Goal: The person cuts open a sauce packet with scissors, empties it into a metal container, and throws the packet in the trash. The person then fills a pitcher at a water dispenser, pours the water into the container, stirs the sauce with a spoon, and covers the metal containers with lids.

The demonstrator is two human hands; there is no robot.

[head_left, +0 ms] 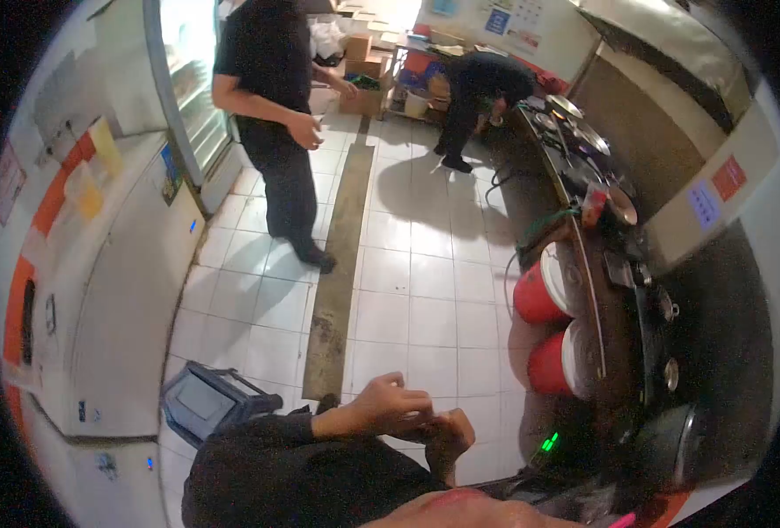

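At the lower middle of the head view, my left hand (391, 407) reaches in from a dark sleeve. Its fingers are curled inward. Close against it is my right hand (453, 433), bent at the wrist with its fingers closed. The two hands meet or overlap in front of my body. Whatever lies between the fingers, if anything, is hidden or too small to name. Below them, a blurred patch of skin fills the bottom edge, and I cannot tell which part it is.
A blue-grey device (203, 400) stands on the floor at left, beside a white chest freezer (121, 290). One person (275, 132) stands ahead; another (482, 92) bends by the cooking counter (583, 238). Red buckets (535, 295) with white lids sit under it. A drain strip (337, 273) crosses the tiles.
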